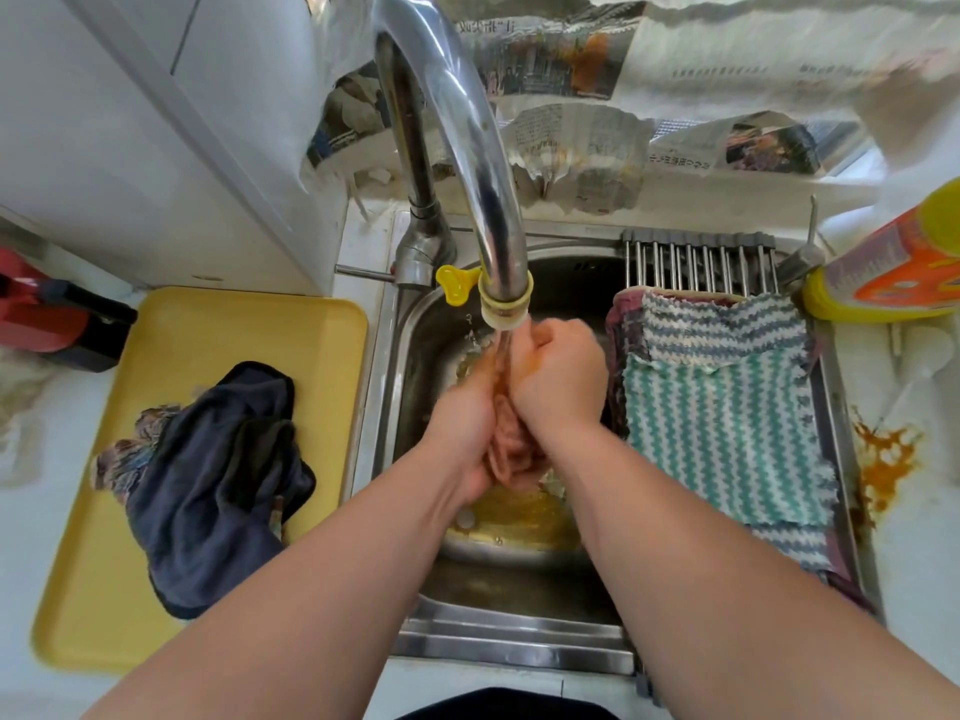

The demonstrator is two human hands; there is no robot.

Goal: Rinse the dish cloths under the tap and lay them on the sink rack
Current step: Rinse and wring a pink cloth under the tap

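1. A wet, pinkish, crumpled dish cloth [511, 449] was bunched between my palms, directly under the stream from the curved chrome tap [457, 148].
2. My left hand [465, 423] and right hand [558, 376] both had fingers curled tight round it, squeezing; the water running off looked orange-tinted.
3. Just to the right of my right hand, a nubby teal-and-white zigzag cloth [722, 433] lay flat on the steel-bar sink rack [701, 262], overlapping a blue-and-white striped cloth [722, 324] beyond it. I judged those two done.
4. Well to the left of my left hand, a soft dark navy cloth [218, 485] sat heaped on a smooth yellow plastic tray [208, 330], a faded patterned cloth [130, 459] poking out beneath. Those I judged not yet rinsed.
5. Below my hands, the stainless steel basin [519, 579] held yellowish water.
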